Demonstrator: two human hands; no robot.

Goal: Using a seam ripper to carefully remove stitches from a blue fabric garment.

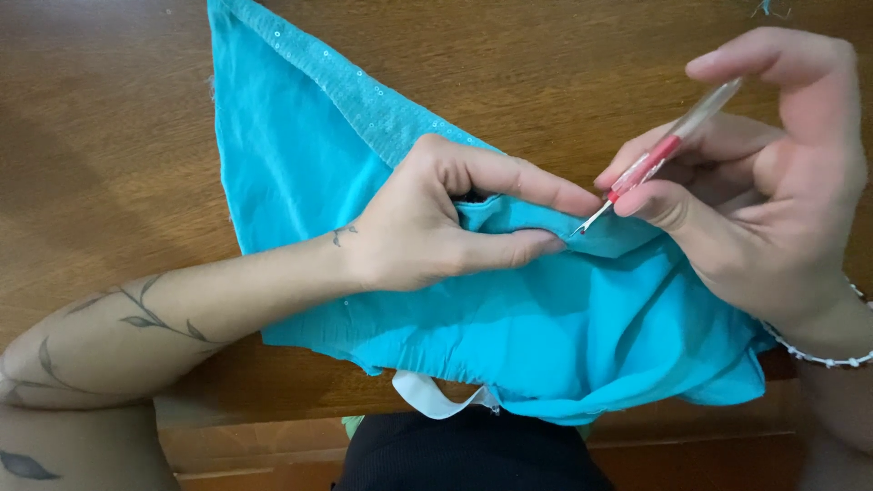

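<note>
Head view. We see a turquoise cloth [364,173] spread on a brown wooden table [100,136], one corner running up toward the far edge, the near edge hanging just over the table's front. A band of small sequins [364,91] runs along the cloth's upper right edge. A white strip [436,395] pokes out from under the near hem.

Left hand [427,218]: lies on the cloth near its middle, closed into a pinch. Thumb and forefinger hold a fold of the cloth [509,214] raised between them, fingertips pointing right. The forearm, with a leaf-vine tattoo [145,314], comes in from the lower left and rests across the cloth's left edge.

Right hand [764,191]: comes in from the right, closed around a seam ripper [659,155]. Thumb and fingers grip its red middle part; the clear handle end sticks up past the forefinger toward the upper right. The metal tip [587,223] points down-left and touches the pinched fold, just beside the left fingertips. A beaded bracelet [818,355] sits on the right wrist.

Both hands meet at the fold, nearly touching. Dark clothing [464,455] shows at the bottom, below the table edge. A small turquoise scrap [768,9] lies at the far top right; we cannot tell what it is.
</note>
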